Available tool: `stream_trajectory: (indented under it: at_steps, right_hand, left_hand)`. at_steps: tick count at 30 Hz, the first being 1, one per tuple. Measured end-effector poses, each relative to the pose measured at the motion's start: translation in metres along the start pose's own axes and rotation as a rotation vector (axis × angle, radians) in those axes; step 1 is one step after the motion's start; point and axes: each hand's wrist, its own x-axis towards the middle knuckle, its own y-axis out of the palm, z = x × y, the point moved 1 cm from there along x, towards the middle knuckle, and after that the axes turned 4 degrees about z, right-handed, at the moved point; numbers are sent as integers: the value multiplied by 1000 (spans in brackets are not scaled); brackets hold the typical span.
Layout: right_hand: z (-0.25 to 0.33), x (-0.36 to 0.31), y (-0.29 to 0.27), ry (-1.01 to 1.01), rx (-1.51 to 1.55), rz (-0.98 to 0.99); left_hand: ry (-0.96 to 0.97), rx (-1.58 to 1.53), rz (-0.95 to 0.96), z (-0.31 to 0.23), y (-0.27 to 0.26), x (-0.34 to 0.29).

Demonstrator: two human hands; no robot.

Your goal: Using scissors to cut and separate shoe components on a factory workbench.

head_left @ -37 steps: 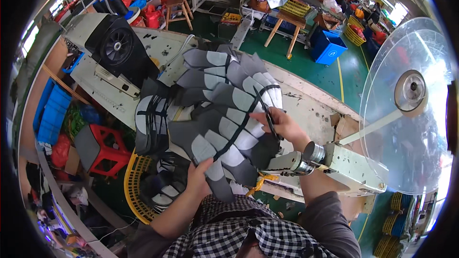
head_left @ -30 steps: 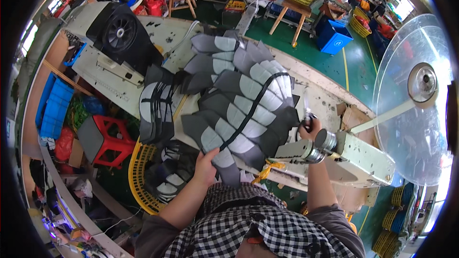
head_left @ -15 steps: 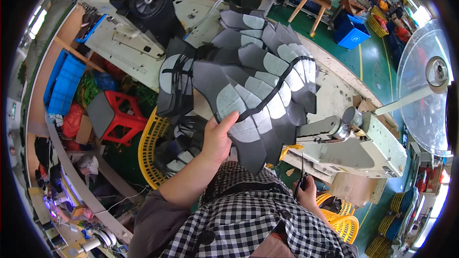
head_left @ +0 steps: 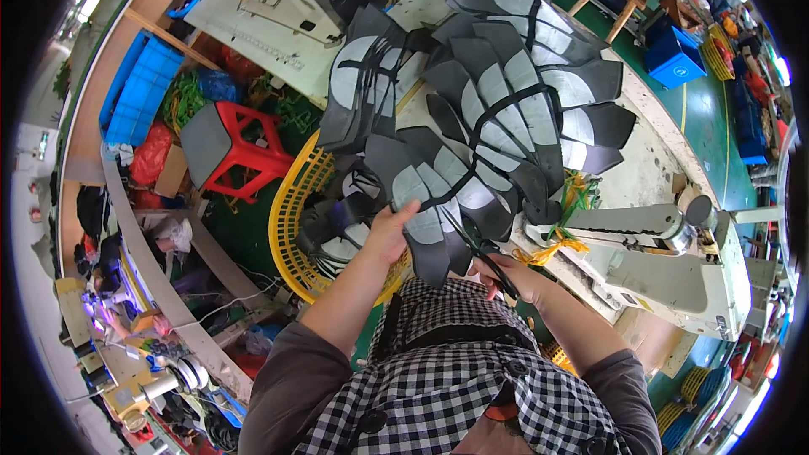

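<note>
My left hand [head_left: 389, 234] grips the near end of a chain of dark grey fabric pieces [head_left: 434, 240], thumb on top. Each piece has a light grey patch, and a black strip joins them. In my right hand [head_left: 524, 276] is a pair of scissors [head_left: 507, 284] with black handles. Its blades reach over the held pieces, close to the strip; how far apart they are I cannot make out. More linked pieces [head_left: 510, 88] lie fanned over the machine table beyond. A bundle tied with black strips [head_left: 364, 76] rests to their left.
A yellow basket [head_left: 291, 202] with similar pieces stands below left of the table, beside a red and grey stool [head_left: 244, 156]. On the right is a sewing machine arm [head_left: 628, 223], with yellow and green strips [head_left: 573, 211] near it. A blue bin [head_left: 674, 59] stands farther off.
My right hand has come up from low on the right, bringing the scissors to the held pieces. The chain now spreads out across the table, and the view has shifted.
</note>
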Motion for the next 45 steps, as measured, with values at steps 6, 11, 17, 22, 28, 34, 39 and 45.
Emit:
stream_trajectory:
  at_steps: [6,11,17,22,28,34,39,45]
  right_hand:
    - [-4,25,-3,79,42,41]
    - [17,12,-3,168,-92,236]
    - [6,31,9,105,108,211]
    - [11,20,27,94,11,-47]
    - [-4,11,-10,208,-39,12]
    - [9,17,-9,174,-109,52]
    - [8,23,-19,160,-132,143]
    - [4,39,-36,68,-29,444]
  left_hand:
    - [12,116,-68,10,-14,9]
    - [-152,-47,29,5,-25,-6]
    - [-139,-94,101,20,-23,-14]
    - [-25,-114,-34,35,-12,-20]
    - [193,58,-67,36,-7,-10]
    - [148,47,-61,16,-12,-10]
    - [63,-41,-79,11,-6,-19]
    - [-65,-195,-27,13,-30,-10]
